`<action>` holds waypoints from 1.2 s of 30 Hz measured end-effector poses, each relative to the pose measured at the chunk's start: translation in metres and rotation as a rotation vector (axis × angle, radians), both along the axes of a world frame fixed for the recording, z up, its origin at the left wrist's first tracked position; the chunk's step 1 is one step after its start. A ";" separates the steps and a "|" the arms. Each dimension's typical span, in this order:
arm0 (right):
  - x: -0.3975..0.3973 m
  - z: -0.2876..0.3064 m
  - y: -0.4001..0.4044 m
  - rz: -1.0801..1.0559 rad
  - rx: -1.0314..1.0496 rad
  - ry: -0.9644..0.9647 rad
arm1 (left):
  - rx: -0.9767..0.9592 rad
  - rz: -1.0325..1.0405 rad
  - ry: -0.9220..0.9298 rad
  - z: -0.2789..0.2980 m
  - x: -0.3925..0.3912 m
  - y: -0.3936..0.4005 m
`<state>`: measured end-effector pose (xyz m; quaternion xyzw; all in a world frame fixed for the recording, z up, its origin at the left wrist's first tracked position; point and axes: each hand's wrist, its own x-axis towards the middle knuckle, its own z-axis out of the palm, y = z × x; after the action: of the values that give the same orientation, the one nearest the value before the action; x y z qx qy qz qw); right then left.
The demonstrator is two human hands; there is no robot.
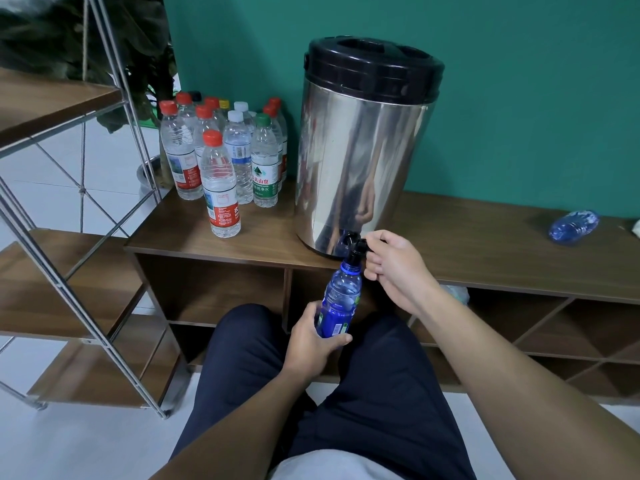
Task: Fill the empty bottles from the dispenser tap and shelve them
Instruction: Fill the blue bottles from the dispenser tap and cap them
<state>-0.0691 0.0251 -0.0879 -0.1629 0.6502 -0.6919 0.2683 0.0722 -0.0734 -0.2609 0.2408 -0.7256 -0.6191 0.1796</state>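
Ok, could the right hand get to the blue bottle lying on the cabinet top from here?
Probably yes. The lying blue bottle sits on open cabinet top to the right of the dispenser, with nothing between. But the right hand is holding the tap and would have to let go first.

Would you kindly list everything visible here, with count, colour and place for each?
Steel drum dispenser: one, silver with black lid, on the wooden cabinet top.
Black tap: one, at the dispenser's base, front.
Blue plastic bottle: one, uncapped, its mouth at the tap.
Lying blue bottle: one, on its side, cabinet top, far right.
Clear capped bottles: about a dozen, mostly red caps, some white, one green, one yellow, standing left of the dispenser.
Metal-framed wooden shelf: one, brown boards, far left.
Plant: one, dark green, upper left.
Wall: teal, behind.
Left hand: grips the blue plastic bottle.
Right hand: grips the tap's handle.
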 end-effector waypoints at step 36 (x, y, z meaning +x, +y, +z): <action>-0.009 0.000 0.000 0.022 0.013 -0.038 | 0.054 -0.007 0.043 0.001 0.004 -0.003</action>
<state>-0.0778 0.0247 -0.0877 -0.1551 0.6475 -0.6877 0.2894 0.0757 -0.0763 -0.2601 0.2297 -0.7054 -0.6441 0.1862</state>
